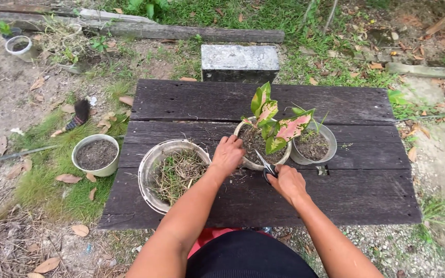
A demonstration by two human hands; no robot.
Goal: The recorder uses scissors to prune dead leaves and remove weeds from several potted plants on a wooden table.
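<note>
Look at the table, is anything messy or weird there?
A little. Soil crumbs lie spilled on the table beside the plant pot the left hand steadies. The bowl holds pulled grass and overhangs the table's edge. The right hand holds scissors.

Your table (336, 195) is dark, rough old wood with cracks. The pot (248, 163) by your left hand (227, 154) looks like dull clay. The bowl (148, 170) looks like worn, dull metal. Your right hand (287, 183) holds scissors (267, 169) with shiny metal blades. The leaves (284, 128) look smooth. The block (239, 59) is rough grey stone.
</note>
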